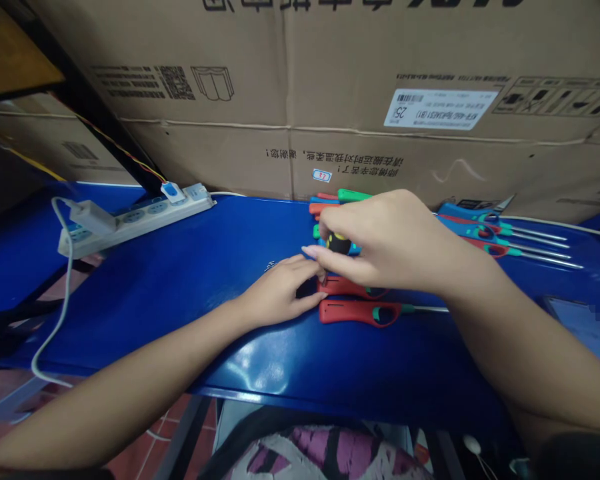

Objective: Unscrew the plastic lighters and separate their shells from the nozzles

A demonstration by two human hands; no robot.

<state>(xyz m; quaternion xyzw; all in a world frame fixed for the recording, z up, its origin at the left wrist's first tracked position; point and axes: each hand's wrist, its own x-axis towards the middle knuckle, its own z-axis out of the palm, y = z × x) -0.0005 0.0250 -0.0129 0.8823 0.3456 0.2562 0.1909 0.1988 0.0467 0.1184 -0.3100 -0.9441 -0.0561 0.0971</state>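
On the head view, the right hand [397, 243] covers plenty: the middle of the row of lighters is largely hidden beneath it, and whatever its black-and-yellow handle [336, 243] runs into can't be seen. A flat, pale thing [577, 327] towards the right end of the surface [145, 313] is partly pixelated, hard to make out.

Writing now! The carton [230, 113] behind the back edge has upside-down Chinese print, its top line cut off; the white label [441, 109] gives "25" and "(B1)".

To the fingers: the right ones are curled, thumb and forefinger pinching that handle. The left hand [280, 290] has its fingers bent, thumb and forefinger closed on the butt of the second red lighter [344, 287]. Nearest the front edge, just beside it, lies another red lighter [347, 311], its metal rod pointing right.
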